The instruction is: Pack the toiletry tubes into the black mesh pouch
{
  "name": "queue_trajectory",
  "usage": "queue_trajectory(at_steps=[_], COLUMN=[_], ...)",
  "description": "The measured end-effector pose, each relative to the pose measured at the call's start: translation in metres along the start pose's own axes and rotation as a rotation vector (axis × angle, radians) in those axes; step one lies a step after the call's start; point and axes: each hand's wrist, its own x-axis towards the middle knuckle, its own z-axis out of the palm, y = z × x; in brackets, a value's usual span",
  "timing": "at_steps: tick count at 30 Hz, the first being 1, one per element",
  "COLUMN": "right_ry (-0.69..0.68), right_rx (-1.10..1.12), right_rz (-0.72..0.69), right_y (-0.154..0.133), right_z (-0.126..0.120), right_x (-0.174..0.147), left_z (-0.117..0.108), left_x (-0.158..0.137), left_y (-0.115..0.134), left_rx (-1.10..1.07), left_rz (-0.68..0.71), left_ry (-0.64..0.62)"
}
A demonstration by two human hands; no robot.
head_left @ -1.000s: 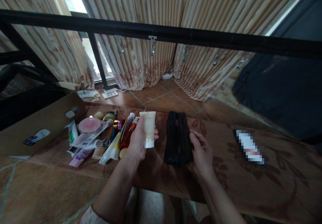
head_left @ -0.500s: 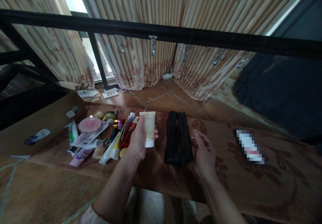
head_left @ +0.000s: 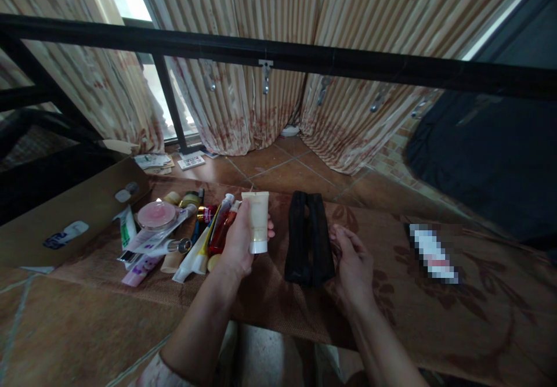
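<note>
My left hand [head_left: 237,242] is wrapped around a cream-coloured squeeze tube [head_left: 259,219], held upright with its white cap down. Right of it lies a black pouch [head_left: 298,239] with a slit along its middle. My right hand [head_left: 353,262] is at the pouch's right edge, its fingers curled and pinched together; what they hold, if anything, is hidden. Left of the tube is a pile of toiletries, with a round pink compact [head_left: 156,215], a purple-and-white tube [head_left: 143,270], a yellow-and-white tube [head_left: 194,256] and a red bottle [head_left: 223,233], partly behind my left hand.
A brown patterned cloth [head_left: 391,317] lies under these things. A cardboard box [head_left: 96,201] stands at the left. To the right lies a blurred-out flat item [head_left: 433,253]. A dark metal rail [head_left: 304,56] with clips crosses in front of striped curtains [head_left: 243,102].
</note>
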Motion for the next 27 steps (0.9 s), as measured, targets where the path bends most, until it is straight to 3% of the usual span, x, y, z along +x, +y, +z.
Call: queue_trajectory(at_steps=[27], right_ry=[-0.025], right_rx=[-0.044], right_rz=[0.018], right_y=[-0.0031], right_z=[0.0039], right_x=[-0.0043], left_z=[-0.0002], left_x=[0.0012], left_y=[-0.0017], left_rx=[0.008], left_rz=[0.001], left_ry=[0.014])
